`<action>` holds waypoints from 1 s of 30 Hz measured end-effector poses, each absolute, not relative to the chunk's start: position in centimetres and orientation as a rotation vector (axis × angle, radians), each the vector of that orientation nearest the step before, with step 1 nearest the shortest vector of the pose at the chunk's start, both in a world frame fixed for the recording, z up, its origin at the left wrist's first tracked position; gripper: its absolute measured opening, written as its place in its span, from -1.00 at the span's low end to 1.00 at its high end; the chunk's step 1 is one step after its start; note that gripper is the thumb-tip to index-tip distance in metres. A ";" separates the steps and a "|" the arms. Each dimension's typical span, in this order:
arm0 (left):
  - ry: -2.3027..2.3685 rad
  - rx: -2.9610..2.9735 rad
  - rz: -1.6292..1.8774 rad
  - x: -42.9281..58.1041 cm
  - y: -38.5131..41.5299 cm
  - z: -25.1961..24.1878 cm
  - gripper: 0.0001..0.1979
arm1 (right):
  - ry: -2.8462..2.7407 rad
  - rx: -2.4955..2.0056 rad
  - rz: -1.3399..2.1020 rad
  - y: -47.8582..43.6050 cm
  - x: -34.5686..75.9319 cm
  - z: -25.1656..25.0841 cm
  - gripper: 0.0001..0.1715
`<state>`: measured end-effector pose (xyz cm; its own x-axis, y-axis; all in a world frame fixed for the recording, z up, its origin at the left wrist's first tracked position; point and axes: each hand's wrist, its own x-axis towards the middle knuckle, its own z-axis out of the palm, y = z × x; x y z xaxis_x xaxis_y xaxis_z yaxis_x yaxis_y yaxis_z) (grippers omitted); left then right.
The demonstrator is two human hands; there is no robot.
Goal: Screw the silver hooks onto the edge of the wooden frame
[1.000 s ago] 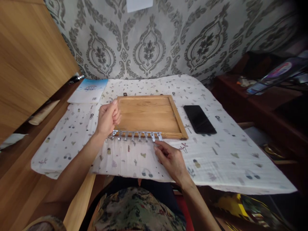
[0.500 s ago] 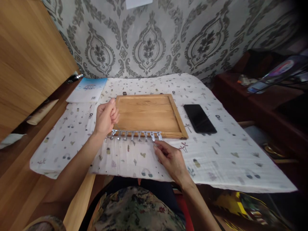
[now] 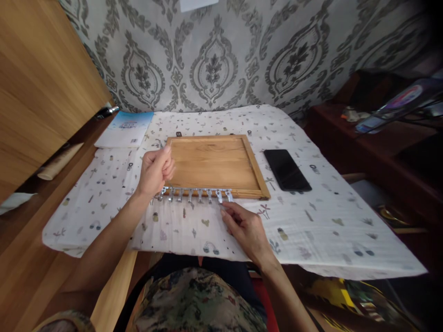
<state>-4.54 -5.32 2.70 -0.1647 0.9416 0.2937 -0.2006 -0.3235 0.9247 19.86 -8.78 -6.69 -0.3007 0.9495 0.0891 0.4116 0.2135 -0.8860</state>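
Note:
A shallow wooden tray (image 3: 211, 163) with a raised rim lies on the patterned cloth in front of me. Along its front edge sits a row of several silver metal clips (image 3: 190, 195). My left hand (image 3: 155, 171) is closed in a fist over the tray's left side, thumb up; whatever may be inside it is hidden. At the right end of the row, my right hand (image 3: 244, 226) has thumb and forefinger pinched at the lower end of a metal clip (image 3: 219, 197). The fingers partly cover that clip's end.
To the tray's right lies a black phone (image 3: 287, 169). A blue and white booklet (image 3: 125, 129) rests at the cloth's back left, beside a wooden panel (image 3: 44, 83). Patterned wall covering (image 3: 212, 64) rises behind the table. A dark red surface (image 3: 342, 133) with items stands at right.
My left fist has shifted slightly to the right and down over the tray's left side. My right hand stays at the same clip, and the tray has not visibly moved.

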 end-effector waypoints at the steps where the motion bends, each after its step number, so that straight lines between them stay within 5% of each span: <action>1: 0.952 1.205 1.624 -4.4 -5.3 2.7 -0.30 | -1.825 -1.268 1.041 -8.8 19.9 -6.7 -0.58; 19: 0.755 1.282 1.078 -6.6 -3.0 3.1 -0.31 | -1.819 -1.262 1.039 -8.7 19.8 -7.1 -0.58; 24: 0.962 1.399 1.247 -5.4 -3.8 2.9 -0.53 | -1.822 -1.256 1.039 -8.7 19.8 -7.2 -0.57; 30: 1.218 1.169 1.716 -3.5 -4.8 2.6 -0.46 | -1.827 -1.257 1.030 -8.7 19.8 -7.1 -0.54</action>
<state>-3.49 -4.82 2.61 -0.3310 0.9059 0.2642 -0.0494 -0.2962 0.9538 19.76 -8.71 -7.09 -0.2999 0.9490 0.0969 0.4083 0.2195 -0.8861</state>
